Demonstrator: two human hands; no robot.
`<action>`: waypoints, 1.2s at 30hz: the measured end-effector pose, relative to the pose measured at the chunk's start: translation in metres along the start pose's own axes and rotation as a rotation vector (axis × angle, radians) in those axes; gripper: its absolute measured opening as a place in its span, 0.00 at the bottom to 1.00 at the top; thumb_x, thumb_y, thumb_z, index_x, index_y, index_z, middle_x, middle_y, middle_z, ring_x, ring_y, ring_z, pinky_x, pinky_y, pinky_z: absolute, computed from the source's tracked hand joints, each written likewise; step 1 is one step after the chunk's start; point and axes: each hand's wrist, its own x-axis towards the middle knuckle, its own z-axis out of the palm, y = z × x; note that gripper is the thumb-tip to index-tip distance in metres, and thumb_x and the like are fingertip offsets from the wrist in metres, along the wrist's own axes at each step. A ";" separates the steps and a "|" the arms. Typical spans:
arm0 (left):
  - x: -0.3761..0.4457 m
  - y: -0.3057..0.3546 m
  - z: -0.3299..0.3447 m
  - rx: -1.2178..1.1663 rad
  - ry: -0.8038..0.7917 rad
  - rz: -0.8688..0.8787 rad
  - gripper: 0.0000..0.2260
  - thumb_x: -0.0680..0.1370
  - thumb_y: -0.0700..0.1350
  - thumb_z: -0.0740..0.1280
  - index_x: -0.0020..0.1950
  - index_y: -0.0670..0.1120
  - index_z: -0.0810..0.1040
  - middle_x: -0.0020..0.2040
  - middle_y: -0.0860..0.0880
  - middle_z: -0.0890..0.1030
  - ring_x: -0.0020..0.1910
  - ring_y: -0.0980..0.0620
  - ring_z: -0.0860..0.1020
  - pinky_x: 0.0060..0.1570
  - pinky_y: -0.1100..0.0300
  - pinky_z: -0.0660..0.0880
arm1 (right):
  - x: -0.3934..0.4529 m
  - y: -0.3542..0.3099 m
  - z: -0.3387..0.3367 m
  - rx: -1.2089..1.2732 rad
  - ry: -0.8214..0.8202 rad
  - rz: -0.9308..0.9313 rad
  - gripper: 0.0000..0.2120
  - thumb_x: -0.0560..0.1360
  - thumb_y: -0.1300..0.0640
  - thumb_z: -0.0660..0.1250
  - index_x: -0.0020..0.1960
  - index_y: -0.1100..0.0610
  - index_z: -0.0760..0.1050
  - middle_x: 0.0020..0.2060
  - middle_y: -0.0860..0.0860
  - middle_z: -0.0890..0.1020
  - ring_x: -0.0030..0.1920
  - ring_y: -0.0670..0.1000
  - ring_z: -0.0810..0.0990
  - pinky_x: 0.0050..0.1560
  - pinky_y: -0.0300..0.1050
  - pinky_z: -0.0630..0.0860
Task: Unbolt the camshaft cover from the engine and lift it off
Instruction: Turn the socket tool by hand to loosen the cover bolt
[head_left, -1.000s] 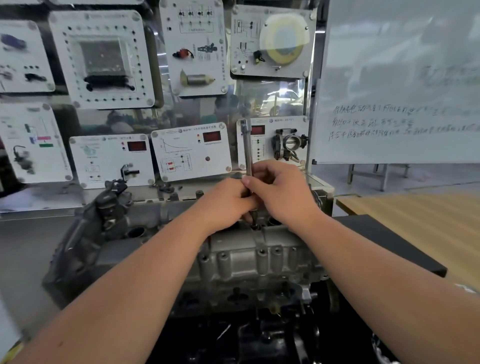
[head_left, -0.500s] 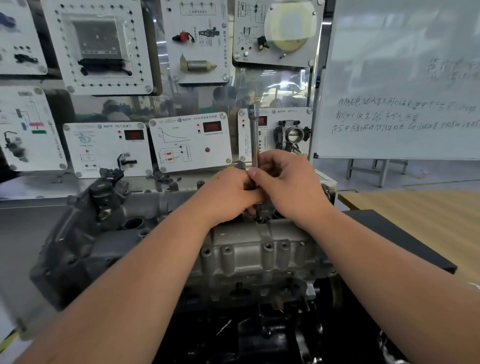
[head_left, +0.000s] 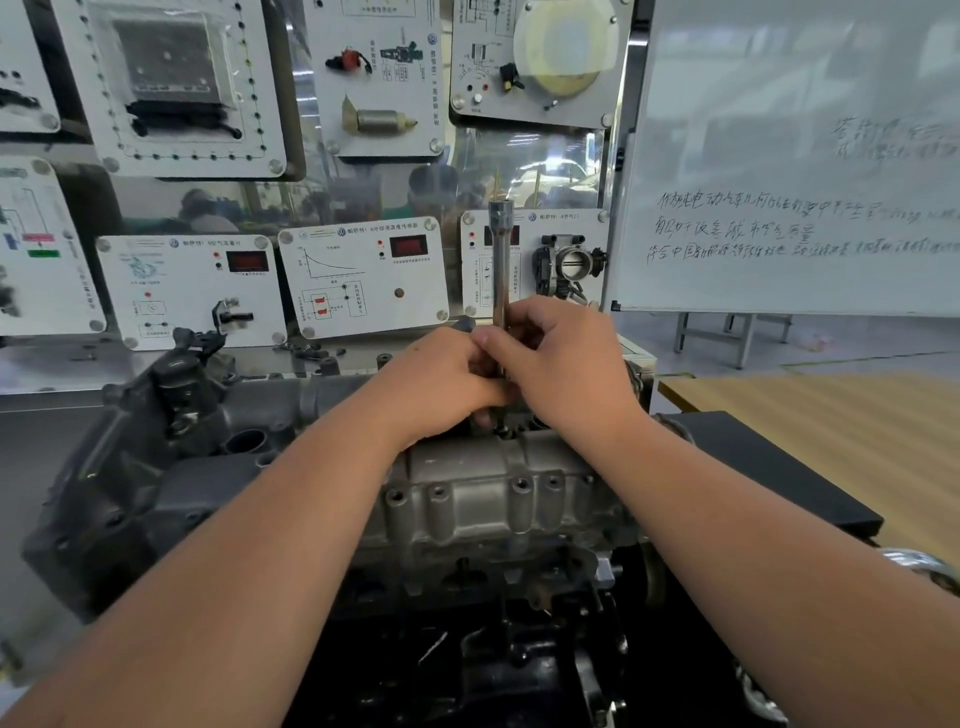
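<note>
Hands meet at the middle of the camshaft cover (head_left: 483, 493), the grey cast metal piece bolted on top of the engine (head_left: 130, 493). The left hand (head_left: 441, 379) and right hand (head_left: 566, 364) both curl their fingers around the lower part of a steel socket wrench (head_left: 501, 270), which stands upright above the cover with its tip set down at the cover's top edge, the very end hidden by the fingers. Behind the cover hang white training panels (head_left: 363, 275), one carrying a throttle body (head_left: 569, 265). To the right of the cover stands a whiteboard (head_left: 789, 156) with handwriting, and below it a wooden desk (head_left: 831, 415).
</note>
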 end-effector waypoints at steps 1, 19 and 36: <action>0.000 0.000 0.000 0.005 0.008 -0.002 0.05 0.72 0.49 0.75 0.45 0.50 0.85 0.38 0.47 0.86 0.38 0.49 0.86 0.54 0.41 0.81 | 0.000 0.000 0.000 0.003 -0.004 0.008 0.09 0.76 0.51 0.73 0.46 0.57 0.84 0.39 0.51 0.84 0.42 0.51 0.81 0.46 0.48 0.77; -0.004 0.002 0.000 -0.043 0.003 0.002 0.23 0.59 0.65 0.68 0.45 0.52 0.83 0.39 0.48 0.85 0.30 0.54 0.78 0.46 0.42 0.80 | -0.001 0.002 0.000 -0.090 -0.001 -0.146 0.10 0.79 0.57 0.68 0.44 0.63 0.78 0.35 0.55 0.79 0.39 0.55 0.76 0.43 0.50 0.72; -0.002 -0.003 0.000 -0.055 -0.015 0.050 0.15 0.77 0.43 0.70 0.35 0.62 0.83 0.29 0.54 0.82 0.28 0.57 0.78 0.38 0.57 0.74 | -0.002 -0.002 0.000 -0.088 -0.084 -0.143 0.09 0.82 0.58 0.62 0.47 0.63 0.73 0.41 0.55 0.78 0.43 0.54 0.75 0.43 0.49 0.70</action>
